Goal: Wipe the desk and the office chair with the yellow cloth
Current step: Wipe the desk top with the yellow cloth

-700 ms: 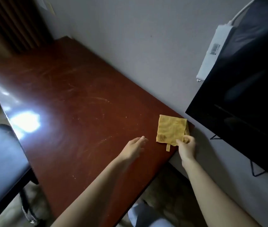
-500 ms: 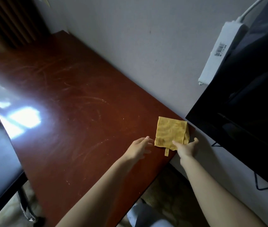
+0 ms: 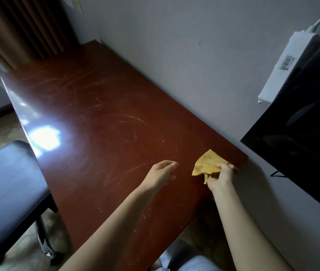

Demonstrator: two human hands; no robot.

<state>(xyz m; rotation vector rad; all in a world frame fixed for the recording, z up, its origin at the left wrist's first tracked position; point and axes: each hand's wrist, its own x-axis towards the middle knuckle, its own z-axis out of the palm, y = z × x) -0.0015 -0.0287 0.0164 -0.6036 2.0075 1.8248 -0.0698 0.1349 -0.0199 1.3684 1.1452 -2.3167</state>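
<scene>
A dark red-brown desk (image 3: 100, 122) runs along the wall, its top streaked with dusty smears. At its near right corner my right hand (image 3: 220, 176) grips the yellow cloth (image 3: 207, 163), which is bunched and lifted partly off the wood. My left hand (image 3: 160, 173) hovers just left of the cloth over the desk, fingers relaxed and holding nothing. The office chair's dark seat (image 3: 6, 182) sits at the desk's left side, with a chrome leg (image 3: 43, 239) below.
A black screen (image 3: 300, 133) on a thin stand stands to the right of the desk, against the wall. A white power strip (image 3: 284, 69) hangs on the wall above it. Brown curtains (image 3: 22, 30) hang at the far end.
The cloth lay flat with my right hand at its edge; now my right hand has gathered it and raised it. My left hand has drawn back slightly to the left.
</scene>
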